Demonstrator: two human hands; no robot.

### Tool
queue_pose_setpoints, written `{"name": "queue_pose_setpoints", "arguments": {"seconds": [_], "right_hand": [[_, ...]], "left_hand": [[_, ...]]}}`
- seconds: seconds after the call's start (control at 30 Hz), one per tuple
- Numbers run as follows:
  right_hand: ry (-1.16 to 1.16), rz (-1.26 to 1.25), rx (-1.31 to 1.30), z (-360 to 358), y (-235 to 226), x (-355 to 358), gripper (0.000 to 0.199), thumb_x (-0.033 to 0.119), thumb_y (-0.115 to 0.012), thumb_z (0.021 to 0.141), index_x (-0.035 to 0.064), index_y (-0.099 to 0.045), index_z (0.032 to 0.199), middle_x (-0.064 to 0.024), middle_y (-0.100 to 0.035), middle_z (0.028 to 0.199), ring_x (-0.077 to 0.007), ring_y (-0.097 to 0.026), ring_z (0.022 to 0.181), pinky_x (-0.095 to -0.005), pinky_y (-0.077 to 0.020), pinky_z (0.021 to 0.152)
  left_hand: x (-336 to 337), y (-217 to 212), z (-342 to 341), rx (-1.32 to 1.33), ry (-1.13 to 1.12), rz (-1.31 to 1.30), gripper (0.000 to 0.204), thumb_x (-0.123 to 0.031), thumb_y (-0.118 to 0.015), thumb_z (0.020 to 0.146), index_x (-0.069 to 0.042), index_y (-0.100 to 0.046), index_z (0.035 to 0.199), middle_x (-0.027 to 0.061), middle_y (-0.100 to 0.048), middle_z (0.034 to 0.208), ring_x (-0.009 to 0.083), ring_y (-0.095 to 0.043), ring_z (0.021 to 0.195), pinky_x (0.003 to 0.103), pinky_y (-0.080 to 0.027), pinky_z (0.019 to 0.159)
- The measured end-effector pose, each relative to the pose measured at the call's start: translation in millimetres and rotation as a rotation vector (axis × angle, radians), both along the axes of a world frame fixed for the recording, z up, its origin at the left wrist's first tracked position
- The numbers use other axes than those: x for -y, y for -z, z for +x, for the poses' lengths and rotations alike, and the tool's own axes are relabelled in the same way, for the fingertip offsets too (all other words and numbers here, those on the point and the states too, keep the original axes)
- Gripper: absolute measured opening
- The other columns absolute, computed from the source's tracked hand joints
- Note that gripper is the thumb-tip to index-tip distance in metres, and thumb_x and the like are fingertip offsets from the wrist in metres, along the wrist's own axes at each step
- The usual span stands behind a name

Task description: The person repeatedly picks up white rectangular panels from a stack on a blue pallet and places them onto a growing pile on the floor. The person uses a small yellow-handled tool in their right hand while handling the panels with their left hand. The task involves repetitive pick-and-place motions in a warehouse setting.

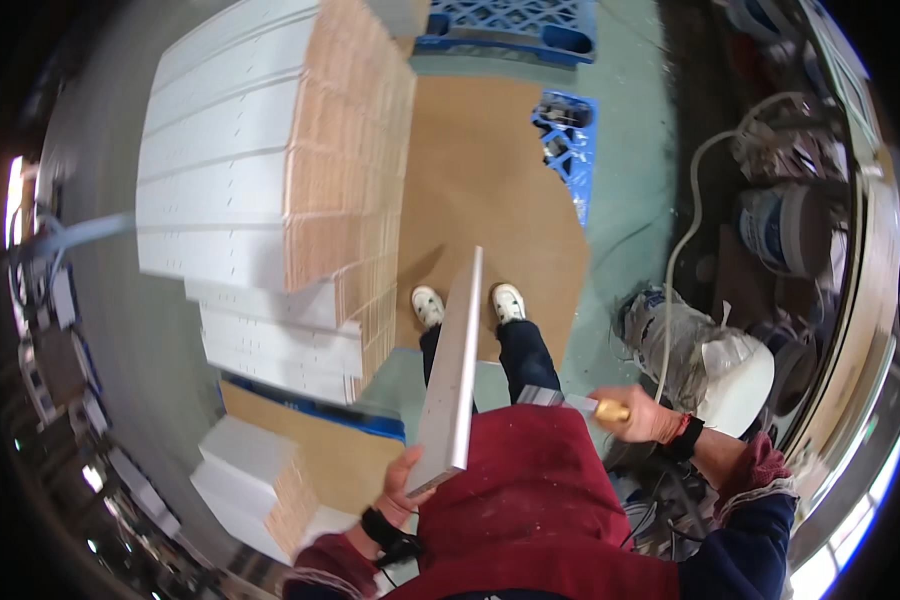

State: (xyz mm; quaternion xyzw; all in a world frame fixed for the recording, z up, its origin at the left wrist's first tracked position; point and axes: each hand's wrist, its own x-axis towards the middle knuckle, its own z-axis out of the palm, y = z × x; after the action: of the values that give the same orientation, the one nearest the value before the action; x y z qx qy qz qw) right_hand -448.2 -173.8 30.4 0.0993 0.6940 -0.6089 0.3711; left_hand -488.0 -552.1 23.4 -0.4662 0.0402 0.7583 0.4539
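My left hand (400, 485) is closed around the near end of a long white board (450, 390). The board tilts upward in front of my body, its far end above the gap between my shoes. In my right hand (645, 416) is a putty knife (611, 411) with a yellowish handle, gripped in closed fingers. Its metal blade points left over the front of my dark red apron (525, 470), apart from the board. To the left rises a tall stack of white panels (220, 160) with brown edges showing on the side toward me.
Brown cardboard (490, 170) lies under my feet. Blue plastic pallets (505, 35) stand ahead. A smaller panel pile (235, 480) sits at lower left. Along the right are buckets (775, 230), a plastic-wrapped bundle (660, 335) and a pale hose (695, 190).
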Motion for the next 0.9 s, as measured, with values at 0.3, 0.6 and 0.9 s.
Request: {"name": "queue_pose_setpoints", "arguments": {"seconds": [0.3, 0.6, 0.9], "right_hand": [[0.221, 0.121, -0.155, 2, 55, 12, 0.026, 0.021, -0.062, 0.072, 0.0093, -0.054, 0.094, -0.0114, -0.059, 0.085, -0.0306, -0.058, 0.075, -0.0337, -0.0468, 0.064], [0.17, 0.461, -0.051, 6, 92, 3, 0.027, 0.017, -0.062, 0.068, 0.0084, -0.056, 0.093, -0.0151, -0.059, 0.079, -0.0337, -0.058, 0.075, -0.0391, -0.0459, 0.064], [0.206, 0.482, -0.224, 17, 76, -24, 0.015, 0.013, -0.06, 0.072, 0.0033, -0.055, 0.082, -0.0135, -0.052, 0.076, -0.0299, -0.047, 0.074, -0.0368, -0.0409, 0.069]], "left_hand": [[-72, -35, -36, 0.192, -0.529, 0.263, 0.018, -0.025, -0.032, 0.091, -0.007, -0.032, 0.091, 0.0077, -0.05, 0.075, 0.0163, -0.048, 0.048, 0.027, -0.041, 0.04], [40, -71, -35, -0.301, 0.309, -0.235, 0.046, -0.018, -0.059, 0.078, 0.003, -0.04, 0.114, 0.0122, -0.057, 0.096, 0.0224, -0.06, 0.077, 0.03, -0.051, 0.064], [130, -174, -12, -0.307, 0.756, -0.463, 0.06, -0.016, -0.066, 0.071, 0.005, -0.039, 0.12, 0.012, -0.055, 0.11, 0.0204, -0.055, 0.097, 0.032, -0.043, 0.084]]}}
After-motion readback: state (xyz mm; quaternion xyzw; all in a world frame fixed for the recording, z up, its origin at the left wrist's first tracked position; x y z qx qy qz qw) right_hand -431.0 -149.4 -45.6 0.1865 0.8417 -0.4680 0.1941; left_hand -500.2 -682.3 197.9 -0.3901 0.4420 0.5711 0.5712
